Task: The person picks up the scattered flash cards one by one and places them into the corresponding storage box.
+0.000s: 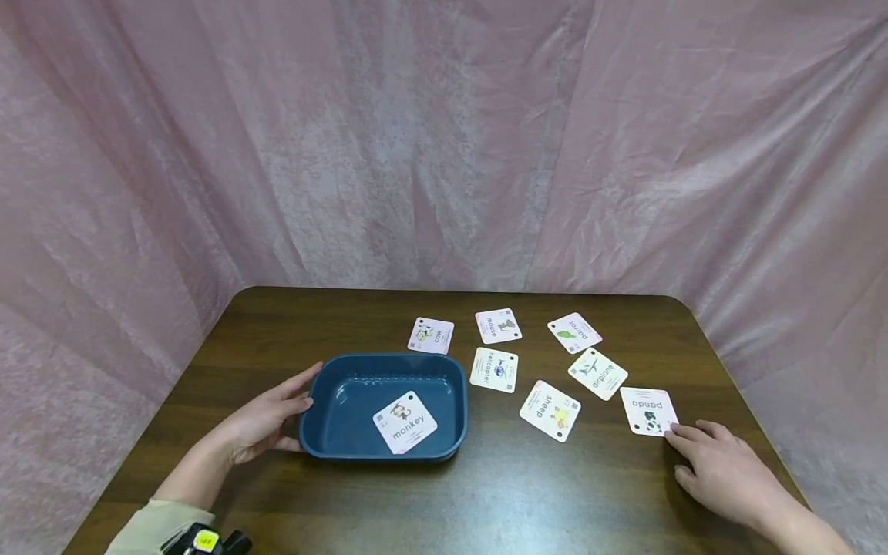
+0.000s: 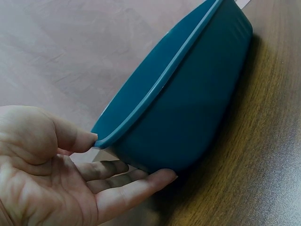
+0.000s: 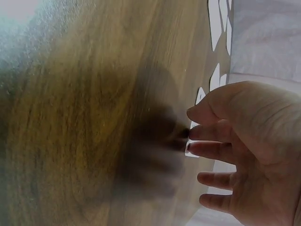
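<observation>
My left hand (image 1: 267, 420) holds the left end of a blue plastic tub (image 1: 347, 397). In the left wrist view, the thumb is at the rim and the other fingers lie against the outer wall. A monkey card (image 1: 405, 432) lies flat inside the tub, picture side up. Over on the right, fingertips of my right hand (image 1: 724, 470) touch the near right corner of a panda card (image 1: 641, 401), which lies flat on the table. The right wrist view shows those fingers extended, with only a sliver of the card visible beyond them.
Between tub and panda card lie a sheep card (image 1: 544, 408), a helicopter card (image 1: 486, 378) and an airplane card (image 1: 600, 378). Farther back are cow (image 1: 433, 347), mouse (image 1: 492, 316) and parrot cards (image 1: 583, 331). A pink curtain (image 1: 444, 154) hangs behind the wooden table (image 1: 499, 501).
</observation>
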Action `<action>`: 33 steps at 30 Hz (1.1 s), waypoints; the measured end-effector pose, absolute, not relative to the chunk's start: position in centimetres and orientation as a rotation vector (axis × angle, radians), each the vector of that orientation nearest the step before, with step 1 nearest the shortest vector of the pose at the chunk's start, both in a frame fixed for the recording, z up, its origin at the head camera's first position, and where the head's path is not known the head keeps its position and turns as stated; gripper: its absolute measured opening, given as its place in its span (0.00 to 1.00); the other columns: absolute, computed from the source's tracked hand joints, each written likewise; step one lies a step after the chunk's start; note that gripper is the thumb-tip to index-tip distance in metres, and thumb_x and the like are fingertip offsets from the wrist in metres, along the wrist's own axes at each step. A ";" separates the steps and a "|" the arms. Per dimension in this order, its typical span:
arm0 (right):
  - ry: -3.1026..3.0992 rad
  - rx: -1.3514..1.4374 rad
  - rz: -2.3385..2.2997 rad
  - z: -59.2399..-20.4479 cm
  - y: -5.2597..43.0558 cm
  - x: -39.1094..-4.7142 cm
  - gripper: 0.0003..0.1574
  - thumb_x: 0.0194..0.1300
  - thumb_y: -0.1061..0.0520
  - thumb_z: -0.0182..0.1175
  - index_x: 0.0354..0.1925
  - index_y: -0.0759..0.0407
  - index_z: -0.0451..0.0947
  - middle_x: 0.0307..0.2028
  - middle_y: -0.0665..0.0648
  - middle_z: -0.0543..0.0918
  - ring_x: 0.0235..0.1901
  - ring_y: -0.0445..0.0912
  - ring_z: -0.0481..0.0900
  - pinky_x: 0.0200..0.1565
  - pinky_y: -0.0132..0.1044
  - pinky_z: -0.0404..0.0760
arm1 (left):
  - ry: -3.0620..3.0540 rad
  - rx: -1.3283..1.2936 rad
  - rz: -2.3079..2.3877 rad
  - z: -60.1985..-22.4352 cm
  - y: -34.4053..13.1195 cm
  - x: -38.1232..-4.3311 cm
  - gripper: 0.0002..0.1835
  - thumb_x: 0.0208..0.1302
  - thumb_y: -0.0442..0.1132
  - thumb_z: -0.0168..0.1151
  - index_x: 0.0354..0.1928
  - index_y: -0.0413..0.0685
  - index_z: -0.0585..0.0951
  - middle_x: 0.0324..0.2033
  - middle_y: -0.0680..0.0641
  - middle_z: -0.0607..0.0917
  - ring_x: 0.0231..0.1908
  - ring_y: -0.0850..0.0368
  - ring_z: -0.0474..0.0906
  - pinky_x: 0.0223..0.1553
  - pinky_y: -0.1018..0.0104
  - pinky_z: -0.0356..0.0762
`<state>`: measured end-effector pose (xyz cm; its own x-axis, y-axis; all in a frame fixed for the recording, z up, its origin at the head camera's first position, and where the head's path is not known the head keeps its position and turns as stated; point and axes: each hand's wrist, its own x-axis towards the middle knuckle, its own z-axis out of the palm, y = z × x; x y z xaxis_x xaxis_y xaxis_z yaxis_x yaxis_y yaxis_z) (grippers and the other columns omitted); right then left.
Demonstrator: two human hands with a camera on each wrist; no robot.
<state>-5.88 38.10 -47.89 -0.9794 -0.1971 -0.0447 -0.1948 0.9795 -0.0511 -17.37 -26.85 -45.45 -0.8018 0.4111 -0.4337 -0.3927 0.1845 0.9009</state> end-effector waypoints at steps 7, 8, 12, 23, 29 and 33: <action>3.089 -0.345 -0.068 -47.6 37.2 -5.3 0.29 0.57 0.54 0.71 0.56 0.64 0.84 0.58 0.64 0.82 0.59 0.69 0.72 0.52 0.69 0.74 | 1.859 0.012 1.681 -45.3 -26.9 -17.4 0.34 0.83 0.38 0.42 0.83 0.62 0.43 0.80 0.34 0.35 0.71 0.24 0.54 0.47 0.36 0.82; 3.090 -0.353 -0.067 -47.5 37.1 -5.3 0.28 0.57 0.54 0.71 0.55 0.64 0.84 0.58 0.64 0.82 0.59 0.69 0.73 0.52 0.68 0.74 | 1.857 0.013 1.682 -45.3 -26.9 -17.4 0.34 0.83 0.38 0.42 0.83 0.63 0.43 0.80 0.34 0.35 0.71 0.24 0.54 0.47 0.36 0.82; 3.088 -0.376 -0.061 -47.4 36.7 -5.3 0.27 0.57 0.54 0.71 0.54 0.64 0.85 0.57 0.64 0.83 0.58 0.68 0.73 0.53 0.66 0.75 | 1.852 0.004 1.685 -45.4 -26.9 -17.4 0.34 0.83 0.38 0.42 0.83 0.63 0.44 0.80 0.34 0.35 0.70 0.25 0.55 0.47 0.36 0.82; 3.123 -0.324 -0.172 -46.6 37.1 -6.1 0.23 0.60 0.52 0.72 0.52 0.61 0.85 0.53 0.63 0.83 0.54 0.66 0.77 0.49 0.66 0.75 | 1.867 -0.004 1.674 -45.5 -27.0 -17.4 0.35 0.83 0.38 0.43 0.83 0.64 0.44 0.79 0.33 0.35 0.70 0.24 0.55 0.47 0.36 0.82; 3.163 -0.273 -0.210 -46.6 37.7 -6.9 0.23 0.64 0.50 0.69 0.53 0.61 0.85 0.52 0.63 0.84 0.54 0.67 0.77 0.48 0.68 0.74 | 1.865 -0.005 1.676 -45.6 -26.9 -17.4 0.35 0.83 0.37 0.43 0.83 0.64 0.44 0.79 0.33 0.36 0.69 0.25 0.58 0.47 0.36 0.82; 3.183 -0.263 -0.215 -46.7 37.9 -7.3 0.24 0.66 0.47 0.67 0.54 0.61 0.85 0.54 0.65 0.83 0.54 0.68 0.76 0.48 0.68 0.73 | 1.862 -0.002 1.677 -45.7 -26.9 -17.4 0.35 0.83 0.37 0.43 0.83 0.64 0.45 0.79 0.33 0.36 0.69 0.24 0.57 0.47 0.36 0.82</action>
